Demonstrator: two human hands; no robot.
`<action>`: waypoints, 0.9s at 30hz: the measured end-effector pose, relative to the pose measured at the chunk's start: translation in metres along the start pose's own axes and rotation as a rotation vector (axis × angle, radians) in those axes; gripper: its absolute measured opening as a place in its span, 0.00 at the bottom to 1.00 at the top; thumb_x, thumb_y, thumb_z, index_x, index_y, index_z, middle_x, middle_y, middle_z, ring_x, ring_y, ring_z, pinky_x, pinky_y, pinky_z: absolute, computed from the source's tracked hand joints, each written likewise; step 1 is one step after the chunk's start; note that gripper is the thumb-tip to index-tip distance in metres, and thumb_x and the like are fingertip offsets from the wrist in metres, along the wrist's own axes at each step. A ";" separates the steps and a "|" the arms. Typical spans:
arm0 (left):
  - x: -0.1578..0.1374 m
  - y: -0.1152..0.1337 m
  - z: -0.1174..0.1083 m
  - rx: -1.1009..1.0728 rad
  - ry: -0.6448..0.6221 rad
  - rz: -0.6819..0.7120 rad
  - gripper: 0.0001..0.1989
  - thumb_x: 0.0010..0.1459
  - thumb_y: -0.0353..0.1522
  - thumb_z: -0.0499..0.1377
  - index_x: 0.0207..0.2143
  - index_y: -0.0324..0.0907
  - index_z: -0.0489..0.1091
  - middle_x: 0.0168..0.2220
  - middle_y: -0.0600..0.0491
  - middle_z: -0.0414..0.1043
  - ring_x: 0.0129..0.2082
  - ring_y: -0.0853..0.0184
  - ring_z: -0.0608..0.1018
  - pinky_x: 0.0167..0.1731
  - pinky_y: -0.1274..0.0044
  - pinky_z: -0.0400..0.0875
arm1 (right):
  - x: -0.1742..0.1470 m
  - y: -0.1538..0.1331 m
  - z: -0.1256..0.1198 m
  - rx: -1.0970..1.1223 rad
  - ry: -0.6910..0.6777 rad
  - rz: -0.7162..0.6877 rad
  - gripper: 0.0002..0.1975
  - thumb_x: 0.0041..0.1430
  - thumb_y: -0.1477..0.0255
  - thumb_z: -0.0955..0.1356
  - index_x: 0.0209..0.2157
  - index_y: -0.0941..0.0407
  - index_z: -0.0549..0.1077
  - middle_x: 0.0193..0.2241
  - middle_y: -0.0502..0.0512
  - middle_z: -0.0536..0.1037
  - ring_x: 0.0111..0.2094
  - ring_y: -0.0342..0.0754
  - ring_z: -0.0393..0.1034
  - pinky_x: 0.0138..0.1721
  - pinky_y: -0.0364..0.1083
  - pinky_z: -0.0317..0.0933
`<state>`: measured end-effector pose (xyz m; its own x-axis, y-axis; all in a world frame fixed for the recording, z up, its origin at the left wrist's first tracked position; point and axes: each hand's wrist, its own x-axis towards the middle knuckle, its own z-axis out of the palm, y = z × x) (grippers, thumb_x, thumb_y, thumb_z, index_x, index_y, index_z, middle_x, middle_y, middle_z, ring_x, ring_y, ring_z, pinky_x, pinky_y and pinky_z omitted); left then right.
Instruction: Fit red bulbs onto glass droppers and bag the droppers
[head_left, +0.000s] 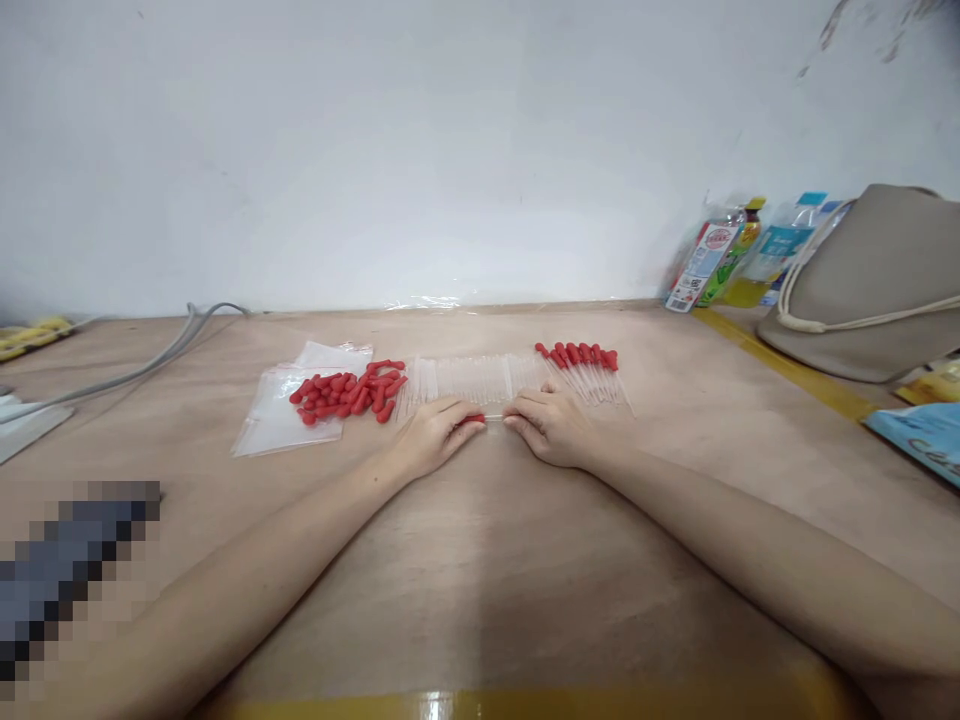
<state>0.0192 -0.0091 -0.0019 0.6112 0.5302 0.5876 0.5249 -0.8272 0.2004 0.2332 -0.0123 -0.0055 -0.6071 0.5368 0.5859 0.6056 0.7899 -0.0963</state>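
Observation:
My left hand point(439, 437) pinches a red rubber dropper bulb point(474, 418), mostly covered by the fingers. From the bulb a clear glass dropper tube point(493, 417) runs across to my right hand point(551, 425), whose fingers are closed on it. Behind both hands lies a row of bare clear tubes point(469, 378). A pile of loose red bulbs point(349, 392) is left of my left hand, partly on clear plastic bags point(274, 415). Beyond my right hand, several droppers with red bulbs fitted point(585, 365) lie side by side, bulbs toward the wall.
Drink bottles and a carton point(705, 265) stand at the back right beside a grey-beige drawstring bag point(870, 285). A blue packet point(919, 435) lies at the right edge. A grey cable point(150, 362) crosses the left side; a pixelated dark object point(75, 560) lies nearer.

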 end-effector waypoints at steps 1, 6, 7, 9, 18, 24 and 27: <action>0.000 0.001 -0.002 -0.015 0.010 -0.018 0.07 0.58 0.32 0.54 0.36 0.39 0.69 0.30 0.52 0.72 0.28 0.70 0.73 0.30 0.79 0.67 | 0.000 -0.001 0.000 0.000 0.000 0.004 0.11 0.61 0.73 0.58 0.31 0.59 0.70 0.26 0.53 0.73 0.27 0.43 0.63 0.33 0.45 0.47; -0.001 0.000 -0.006 -0.067 0.011 -0.078 0.06 0.57 0.32 0.56 0.35 0.40 0.70 0.31 0.53 0.73 0.29 0.72 0.73 0.30 0.80 0.67 | 0.000 -0.001 0.003 -0.006 0.024 -0.017 0.12 0.62 0.72 0.57 0.32 0.59 0.69 0.26 0.54 0.72 0.29 0.44 0.63 0.33 0.45 0.49; -0.002 0.000 -0.005 -0.069 0.009 -0.076 0.06 0.57 0.32 0.56 0.35 0.40 0.70 0.30 0.54 0.73 0.28 0.72 0.73 0.30 0.80 0.67 | 0.000 -0.001 0.003 -0.002 0.034 -0.027 0.12 0.62 0.72 0.57 0.32 0.59 0.69 0.26 0.54 0.71 0.29 0.44 0.62 0.33 0.45 0.49; -0.002 -0.001 -0.004 -0.071 0.008 -0.066 0.06 0.57 0.32 0.55 0.35 0.40 0.70 0.29 0.54 0.73 0.27 0.72 0.73 0.29 0.80 0.67 | 0.000 0.000 0.004 0.007 0.053 -0.050 0.12 0.62 0.73 0.57 0.31 0.59 0.69 0.25 0.54 0.70 0.28 0.44 0.61 0.32 0.45 0.50; -0.001 0.002 -0.001 -0.034 -0.036 0.039 0.07 0.59 0.33 0.53 0.35 0.39 0.68 0.29 0.52 0.71 0.28 0.70 0.72 0.29 0.79 0.67 | 0.002 -0.002 0.006 -0.016 0.036 -0.103 0.13 0.61 0.73 0.56 0.26 0.59 0.67 0.23 0.54 0.68 0.26 0.44 0.59 0.30 0.44 0.49; -0.002 0.001 -0.001 -0.040 -0.053 0.052 0.08 0.59 0.32 0.52 0.38 0.39 0.68 0.31 0.51 0.72 0.30 0.69 0.73 0.31 0.78 0.68 | 0.005 -0.003 0.006 -0.039 -0.023 -0.097 0.15 0.61 0.73 0.56 0.26 0.59 0.67 0.23 0.55 0.69 0.26 0.45 0.58 0.30 0.44 0.48; -0.003 0.001 -0.003 -0.062 -0.022 -0.001 0.07 0.59 0.32 0.53 0.37 0.40 0.69 0.31 0.52 0.72 0.29 0.70 0.73 0.31 0.78 0.68 | 0.008 -0.005 0.001 -0.116 -0.052 -0.110 0.15 0.62 0.71 0.56 0.27 0.59 0.70 0.25 0.56 0.71 0.29 0.45 0.59 0.32 0.45 0.47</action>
<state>0.0159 -0.0124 -0.0007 0.6240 0.5344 0.5701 0.4884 -0.8363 0.2493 0.2250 -0.0116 -0.0008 -0.6968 0.4661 0.5452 0.5877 0.8067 0.0614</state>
